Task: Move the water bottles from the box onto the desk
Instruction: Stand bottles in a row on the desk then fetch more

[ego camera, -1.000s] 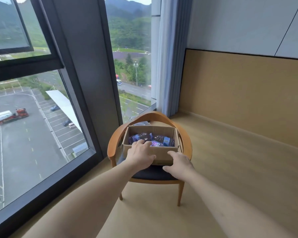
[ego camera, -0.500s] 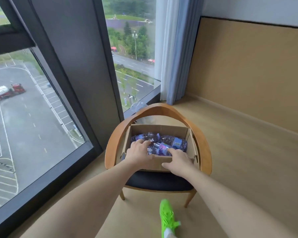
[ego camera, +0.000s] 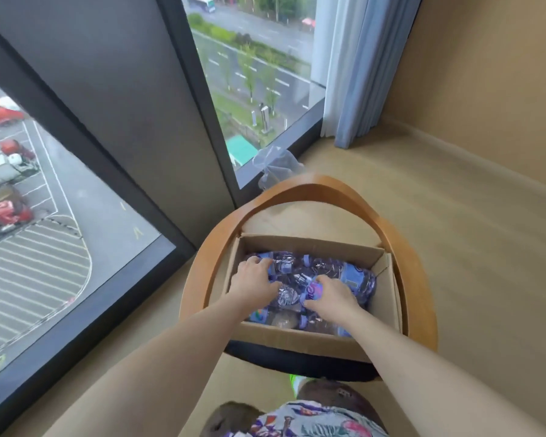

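Open brown cardboard box point(ego camera: 309, 340) sits on the dark seat of a curved wooden armchair point(ego camera: 404, 247) beside the window. Inside lie clear plastic water bottles with purple-blue labels point(ego camera: 356, 279), on their sides, packed close. Left hand point(ego camera: 254, 279) is down in the box, fingers curling over one bottle; right hand point(ego camera: 331, 299) wraps another near the middle. Step in hand looks like the first pick-up. Next: firm both grips, lift clear of the box walls, turn toward the desk, which is out of view.
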Available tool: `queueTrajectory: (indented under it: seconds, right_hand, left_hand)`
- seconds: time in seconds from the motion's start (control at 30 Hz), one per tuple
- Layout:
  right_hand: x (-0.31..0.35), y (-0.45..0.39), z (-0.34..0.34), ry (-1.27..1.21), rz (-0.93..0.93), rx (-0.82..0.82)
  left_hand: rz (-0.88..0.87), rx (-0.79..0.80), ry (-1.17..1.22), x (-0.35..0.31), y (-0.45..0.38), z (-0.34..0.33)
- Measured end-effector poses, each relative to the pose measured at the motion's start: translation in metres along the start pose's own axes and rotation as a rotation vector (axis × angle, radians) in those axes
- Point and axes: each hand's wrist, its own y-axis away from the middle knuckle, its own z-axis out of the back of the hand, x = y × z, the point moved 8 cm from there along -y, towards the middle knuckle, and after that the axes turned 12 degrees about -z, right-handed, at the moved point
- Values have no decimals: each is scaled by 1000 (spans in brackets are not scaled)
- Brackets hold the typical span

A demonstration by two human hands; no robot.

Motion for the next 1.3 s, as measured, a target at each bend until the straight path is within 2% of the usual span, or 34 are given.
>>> queueTrajectory:
  seconds: [0.23,0.4,0.57,0.93,1.13,1.3]
  right_hand:
    - [-15,-64,-1,-35,-152,71]
    - [-24,-93,-1,49,-188,-54]
    - [-30,-121,-9,185,-187,-73]
    - [-39,-151,-5,246,-248,-314]
    - [-55,-150,-28,18,-334,-146]
    - [-63,-164,-30,47,-310,-8]
  left_hand:
    - [-52,80,-5,1,-53,-21]
    - [-76,161,-49,9,-91,-45]
    - [-116,218,-133,15,-122,-71]
    - [-185,130,-350,25,-128,-94]
    - [-210,214,-321,30,-136,-106]
    - [-295,371,-457,26,-142,-111]
